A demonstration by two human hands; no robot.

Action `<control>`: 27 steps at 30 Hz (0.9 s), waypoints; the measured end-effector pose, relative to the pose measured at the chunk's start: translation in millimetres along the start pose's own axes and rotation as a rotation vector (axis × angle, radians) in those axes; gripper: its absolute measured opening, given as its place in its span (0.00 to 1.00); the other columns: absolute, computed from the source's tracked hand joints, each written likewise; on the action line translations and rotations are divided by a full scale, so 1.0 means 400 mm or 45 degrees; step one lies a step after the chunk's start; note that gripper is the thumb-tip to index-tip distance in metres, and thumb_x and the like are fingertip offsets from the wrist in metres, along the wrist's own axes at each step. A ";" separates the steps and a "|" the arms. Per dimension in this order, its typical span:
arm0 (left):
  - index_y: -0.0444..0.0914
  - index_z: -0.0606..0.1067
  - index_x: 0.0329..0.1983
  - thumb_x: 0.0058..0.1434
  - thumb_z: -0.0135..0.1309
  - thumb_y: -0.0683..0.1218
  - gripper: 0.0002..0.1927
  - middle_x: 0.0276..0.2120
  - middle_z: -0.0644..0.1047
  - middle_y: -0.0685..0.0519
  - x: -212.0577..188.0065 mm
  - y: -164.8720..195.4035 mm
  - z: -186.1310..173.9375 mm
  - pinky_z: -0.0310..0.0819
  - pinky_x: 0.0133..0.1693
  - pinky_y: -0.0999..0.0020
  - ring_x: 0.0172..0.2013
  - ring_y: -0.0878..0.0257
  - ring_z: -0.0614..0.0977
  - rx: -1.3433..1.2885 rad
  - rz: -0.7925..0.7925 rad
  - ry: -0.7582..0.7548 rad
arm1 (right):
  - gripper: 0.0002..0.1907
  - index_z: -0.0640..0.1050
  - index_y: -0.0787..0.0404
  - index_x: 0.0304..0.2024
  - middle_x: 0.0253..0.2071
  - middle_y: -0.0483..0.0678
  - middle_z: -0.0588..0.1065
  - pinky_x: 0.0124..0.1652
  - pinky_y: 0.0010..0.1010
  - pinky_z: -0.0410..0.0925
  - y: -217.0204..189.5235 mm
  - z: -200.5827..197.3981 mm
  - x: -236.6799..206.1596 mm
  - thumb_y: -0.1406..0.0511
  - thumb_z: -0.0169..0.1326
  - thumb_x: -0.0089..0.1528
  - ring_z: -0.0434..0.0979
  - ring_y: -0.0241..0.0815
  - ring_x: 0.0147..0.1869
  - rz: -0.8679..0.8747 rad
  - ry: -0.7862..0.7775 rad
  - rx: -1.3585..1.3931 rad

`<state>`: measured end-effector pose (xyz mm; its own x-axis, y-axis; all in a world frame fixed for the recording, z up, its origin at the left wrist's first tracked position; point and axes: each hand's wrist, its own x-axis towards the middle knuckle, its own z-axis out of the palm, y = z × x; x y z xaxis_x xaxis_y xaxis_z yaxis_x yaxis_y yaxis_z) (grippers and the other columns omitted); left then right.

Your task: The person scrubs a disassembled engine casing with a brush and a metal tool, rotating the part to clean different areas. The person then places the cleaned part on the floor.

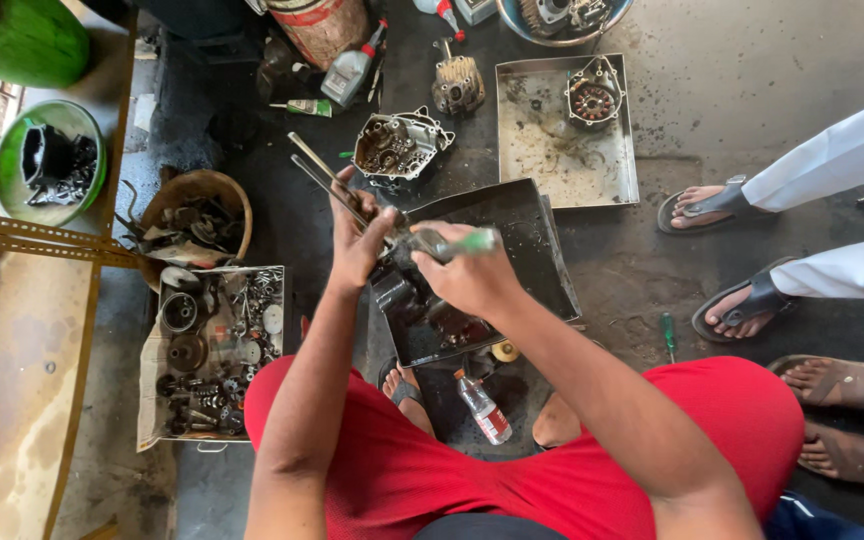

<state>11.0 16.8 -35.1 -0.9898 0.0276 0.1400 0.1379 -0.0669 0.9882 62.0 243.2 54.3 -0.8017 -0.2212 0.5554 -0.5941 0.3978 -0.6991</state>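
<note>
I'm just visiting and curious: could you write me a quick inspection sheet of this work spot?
Surface: dark, oily floor.
Job's things: black tray holding a greasy engine part; green-handled screwdriver; two metal rods.
Clutter: box of small parts, basket, steel tray, engine cover, bottle.
Grippers: left hand grips the rods; right hand grips the screwdriver.
Cables: nothing seen.
Surroundings: sandalled feet of people standing at right.

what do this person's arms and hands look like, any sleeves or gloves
Both arms are bare from the elbow down, with no sleeves in view. The left hand and right hand wear no gloves. No watch or bracelet shows on either wrist. Rings cannot be made out. The person's lap is covered in red cloth.
</note>
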 end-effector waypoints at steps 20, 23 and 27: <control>0.40 0.48 0.75 0.62 0.55 0.36 0.42 0.41 0.62 0.56 -0.017 0.041 -0.012 0.68 0.51 0.70 0.44 0.66 0.69 -0.029 0.051 -0.108 | 0.16 0.82 0.60 0.47 0.35 0.55 0.81 0.36 0.38 0.77 -0.048 -0.012 -0.036 0.66 0.63 0.56 0.84 0.53 0.36 0.266 -0.236 0.111; 0.40 0.47 0.76 0.64 0.56 0.38 0.42 0.40 0.62 0.56 -0.025 0.036 0.001 0.66 0.48 0.71 0.41 0.67 0.68 0.017 0.037 -0.076 | 0.18 0.81 0.59 0.50 0.36 0.53 0.80 0.39 0.38 0.76 -0.048 -0.004 -0.018 0.66 0.64 0.58 0.83 0.53 0.38 0.133 -0.098 0.091; 0.40 0.48 0.78 0.72 0.53 0.51 0.39 0.43 0.65 0.56 -0.023 0.021 0.012 0.66 0.45 0.73 0.41 0.68 0.68 0.049 0.047 -0.064 | 0.19 0.79 0.57 0.52 0.39 0.51 0.80 0.45 0.40 0.75 -0.049 0.002 0.034 0.66 0.65 0.59 0.82 0.51 0.41 -0.048 -0.084 -0.022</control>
<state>21.6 20.6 -27.8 -0.9811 0.0759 0.1781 0.1763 -0.0308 0.9839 62.7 231.5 75.2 -0.7817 -0.2940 0.5500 -0.6231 0.4035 -0.6700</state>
